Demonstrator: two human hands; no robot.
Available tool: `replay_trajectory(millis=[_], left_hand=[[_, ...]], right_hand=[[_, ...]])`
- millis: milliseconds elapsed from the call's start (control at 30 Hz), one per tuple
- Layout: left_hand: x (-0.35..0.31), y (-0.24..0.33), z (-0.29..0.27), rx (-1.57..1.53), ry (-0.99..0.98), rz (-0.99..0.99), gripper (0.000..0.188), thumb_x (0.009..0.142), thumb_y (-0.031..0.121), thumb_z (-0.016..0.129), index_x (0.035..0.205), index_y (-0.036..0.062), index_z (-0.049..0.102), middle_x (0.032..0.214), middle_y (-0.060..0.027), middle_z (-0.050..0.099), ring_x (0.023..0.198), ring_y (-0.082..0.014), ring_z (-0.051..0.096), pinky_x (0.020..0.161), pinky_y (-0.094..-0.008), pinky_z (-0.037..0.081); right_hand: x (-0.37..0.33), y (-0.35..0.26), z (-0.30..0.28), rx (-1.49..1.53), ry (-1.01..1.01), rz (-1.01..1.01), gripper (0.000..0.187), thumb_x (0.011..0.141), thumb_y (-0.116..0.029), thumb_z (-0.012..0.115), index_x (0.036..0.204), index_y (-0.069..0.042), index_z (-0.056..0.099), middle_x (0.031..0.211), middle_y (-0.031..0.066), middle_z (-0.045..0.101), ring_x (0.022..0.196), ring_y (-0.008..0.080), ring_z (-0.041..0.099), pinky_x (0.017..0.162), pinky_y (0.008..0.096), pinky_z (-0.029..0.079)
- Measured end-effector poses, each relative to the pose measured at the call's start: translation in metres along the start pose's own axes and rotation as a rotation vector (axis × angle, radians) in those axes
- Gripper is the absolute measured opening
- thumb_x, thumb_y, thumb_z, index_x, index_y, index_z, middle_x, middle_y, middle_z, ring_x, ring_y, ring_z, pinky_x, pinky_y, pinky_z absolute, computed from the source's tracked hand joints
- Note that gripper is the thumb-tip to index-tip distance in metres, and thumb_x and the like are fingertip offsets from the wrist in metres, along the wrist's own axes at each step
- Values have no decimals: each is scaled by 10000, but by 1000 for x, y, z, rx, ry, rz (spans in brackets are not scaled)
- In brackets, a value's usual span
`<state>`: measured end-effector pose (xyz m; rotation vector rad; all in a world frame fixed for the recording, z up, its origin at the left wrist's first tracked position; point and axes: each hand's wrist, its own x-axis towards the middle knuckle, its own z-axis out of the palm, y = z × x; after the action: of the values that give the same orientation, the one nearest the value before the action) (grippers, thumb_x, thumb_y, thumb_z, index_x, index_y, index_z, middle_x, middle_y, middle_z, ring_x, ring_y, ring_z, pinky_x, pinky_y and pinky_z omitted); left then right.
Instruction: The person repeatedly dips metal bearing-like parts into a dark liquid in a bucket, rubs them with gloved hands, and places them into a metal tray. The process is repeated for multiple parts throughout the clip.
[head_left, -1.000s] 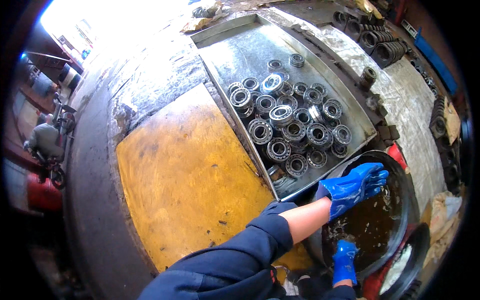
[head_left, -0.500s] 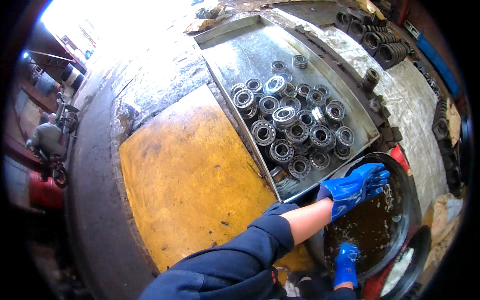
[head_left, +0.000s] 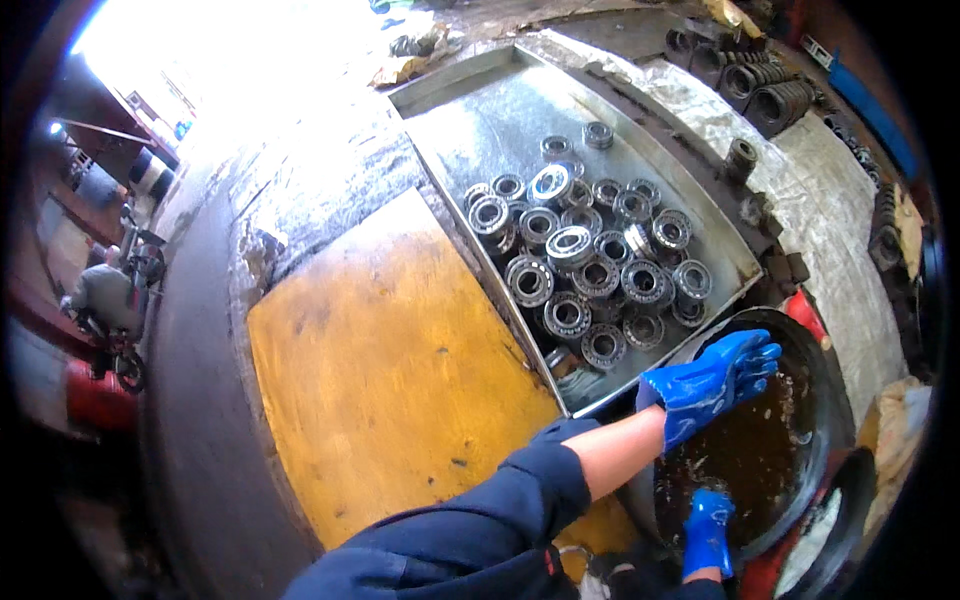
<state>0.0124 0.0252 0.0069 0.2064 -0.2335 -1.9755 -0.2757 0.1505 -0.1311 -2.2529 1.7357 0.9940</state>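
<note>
My left hand (head_left: 715,384), in a wet blue rubber glove, hangs above the far part of a round dark tub (head_left: 838,410). Its fingers are stretched forward and I see nothing in them. My right hand (head_left: 708,528), gloved the same way, reaches into the brown liquid (head_left: 745,455) near the tub's close side. The liquid covers its fingertips, so whether it grips anything is hidden. Just beyond the tub lies a shallow metal tray (head_left: 470,95) with a heap of steel ball bearings (head_left: 595,277), several stacked on one another.
A yellow board (head_left: 385,350) lies left of the tray. Stacked dark rings (head_left: 780,105) line a pale sheet (head_left: 825,210) on the right. A red object (head_left: 805,315) touches the tub's far edge. A motorbike (head_left: 125,300) stands at far left.
The view has shifted slightly. My left hand stays over the tub with its fingers a little more level; my right hand remains at the liquid.
</note>
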Motion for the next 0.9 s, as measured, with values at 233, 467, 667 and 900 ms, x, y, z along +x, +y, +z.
replay_trajectory(millis=[233, 467, 667, 900], left_hand=[[7, 1, -9, 13, 1, -37, 446, 1092, 401, 504, 1499, 219, 515, 1456, 14, 609, 1272, -149, 592, 1056, -336, 475], [21, -12, -27, -16, 13, -43, 429, 1092, 401, 505, 1491, 244, 507, 1444, 37, 624, 1211, -133, 634, 989, -323, 515], [16, -9, -6, 13, 37, -51, 431, 1090, 391, 507, 1489, 229, 527, 1419, 15, 638, 1202, -149, 632, 992, -321, 507], [14, -11, -14, 10, -14, -17, 448, 1087, 412, 506, 1506, 254, 492, 1463, 31, 606, 1251, -144, 614, 1018, -328, 497]], right_hand=[[1, 16, 29, 179, 94, 147, 374, 680, -306, 875, 993, -133, 768, 1024, 162, 768, 1003, 342, 740, 842, 463, 590], [25, 28, 19, 13, -44, 19, 473, 669, -354, 898, 1052, -121, 748, 1066, 138, 769, 1088, 313, 725, 886, 459, 578], [33, 88, 142, 785, 282, 474, 477, 691, -303, 876, 1104, -103, 750, 1065, 109, 775, 1084, 350, 721, 876, 478, 582], [16, 20, 47, 177, 149, 102, 464, 696, -288, 865, 1105, -100, 750, 1057, 121, 774, 1067, 353, 725, 863, 480, 582]])
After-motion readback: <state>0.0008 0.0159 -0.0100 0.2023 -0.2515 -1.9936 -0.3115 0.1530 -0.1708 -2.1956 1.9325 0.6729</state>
